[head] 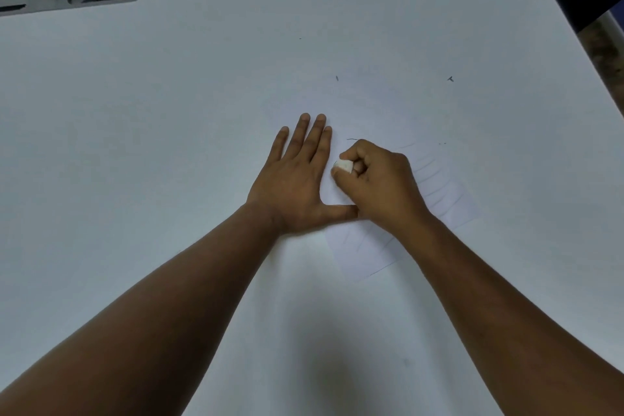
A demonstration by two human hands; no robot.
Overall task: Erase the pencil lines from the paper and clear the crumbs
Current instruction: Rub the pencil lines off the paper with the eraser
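Thin white paper [358, 246], light and limp by the look of it, likely to slide or crumple on the smooth desk [169, 111] unless pinned near the rubbing spot. Lies flat just right of centre, partly under both hands. Left hand [297, 186] spread flat, fingers straight, palm pressing the sheet's left edge down. Right hand [378, 179] curled tight, grip clamped on a small white eraser [344, 165] between thumb and fingers, tip at or near the paper close to the left fingers. Eraser probably soft and grippy, best pinched low for control. Faint pencil lines [439, 192] still visible on the sheet's right part. A few dark crumbs [450, 79] scattered farther off.
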